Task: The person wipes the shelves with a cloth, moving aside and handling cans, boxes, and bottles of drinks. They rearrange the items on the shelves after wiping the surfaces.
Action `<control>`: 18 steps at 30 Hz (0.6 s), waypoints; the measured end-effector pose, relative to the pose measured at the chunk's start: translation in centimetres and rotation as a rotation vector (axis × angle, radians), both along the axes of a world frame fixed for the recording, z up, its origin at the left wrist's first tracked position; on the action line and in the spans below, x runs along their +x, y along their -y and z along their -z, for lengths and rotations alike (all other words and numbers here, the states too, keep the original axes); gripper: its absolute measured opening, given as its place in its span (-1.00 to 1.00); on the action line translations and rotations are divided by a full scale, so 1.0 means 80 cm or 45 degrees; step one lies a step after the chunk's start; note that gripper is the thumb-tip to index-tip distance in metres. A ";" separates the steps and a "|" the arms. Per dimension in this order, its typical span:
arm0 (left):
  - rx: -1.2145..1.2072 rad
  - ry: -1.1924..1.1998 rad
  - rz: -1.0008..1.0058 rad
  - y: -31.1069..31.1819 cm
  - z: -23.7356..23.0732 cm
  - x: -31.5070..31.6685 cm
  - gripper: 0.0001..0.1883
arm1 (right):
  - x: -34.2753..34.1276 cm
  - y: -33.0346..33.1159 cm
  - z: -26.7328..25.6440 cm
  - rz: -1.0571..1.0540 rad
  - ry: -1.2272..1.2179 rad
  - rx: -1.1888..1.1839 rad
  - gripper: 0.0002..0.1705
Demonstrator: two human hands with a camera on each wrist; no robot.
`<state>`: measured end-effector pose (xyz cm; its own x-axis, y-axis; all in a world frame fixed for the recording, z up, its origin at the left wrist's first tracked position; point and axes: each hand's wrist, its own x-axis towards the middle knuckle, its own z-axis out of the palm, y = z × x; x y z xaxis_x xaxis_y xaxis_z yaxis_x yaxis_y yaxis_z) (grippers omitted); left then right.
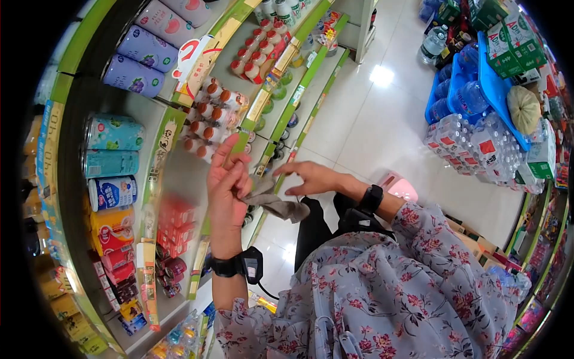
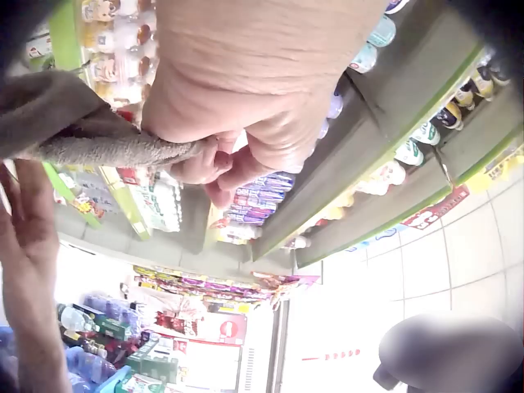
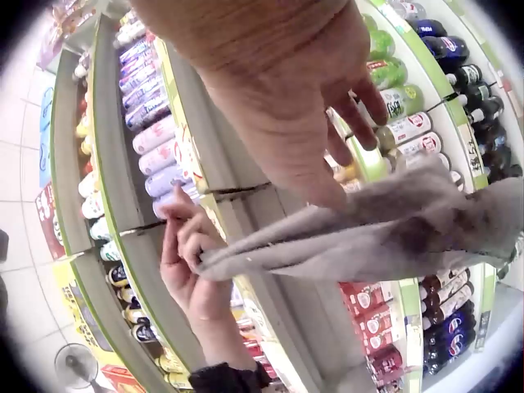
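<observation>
A grey-brown cloth [image 1: 278, 203] hangs from my left hand [image 1: 229, 179] in front of the shelves. The left fingers pinch one end of the cloth [image 3: 352, 237], seen clearly in the right wrist view. The rest of it trails toward my right hand [image 1: 314, 178], which has its fingers spread and grips nothing. In the right wrist view the loose part of the cloth passes just below the right fingers. The left wrist view shows the left hand [image 2: 246, 74] from the back, with the cloth [image 2: 65, 123] stretching off to the side.
Shelves on the left carry purple drink cans [image 1: 140, 66], teal cans [image 1: 113, 140], red packs [image 1: 176, 221] and small orange-capped bottles [image 1: 209, 116]. A bare shelf board [image 3: 307, 303] lies behind the cloth. Wrapped water bottles [image 1: 472, 146] and a blue crate [image 1: 502, 102] stand on the right.
</observation>
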<state>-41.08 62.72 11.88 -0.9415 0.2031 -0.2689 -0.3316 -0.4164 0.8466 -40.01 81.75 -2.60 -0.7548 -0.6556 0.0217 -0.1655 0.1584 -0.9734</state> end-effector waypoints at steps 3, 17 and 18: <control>0.035 -0.153 -0.119 0.001 -0.028 0.002 -0.39 | 0.008 0.015 0.003 -0.099 0.037 0.034 -0.20; 0.115 -0.295 -0.247 0.009 -0.080 0.049 -0.37 | -0.030 0.063 0.007 0.597 -0.041 -0.183 -0.65; -0.083 -0.287 -0.322 0.019 -0.072 0.051 -0.40 | -0.031 0.054 0.014 0.566 0.054 -0.217 -0.67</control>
<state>-37.00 61.21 17.63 -0.9971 -0.0551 -0.0533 -0.0266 -0.4039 0.9144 -42.51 77.47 -3.70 -0.9638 -0.2590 0.0641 -0.0777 0.0425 -0.9961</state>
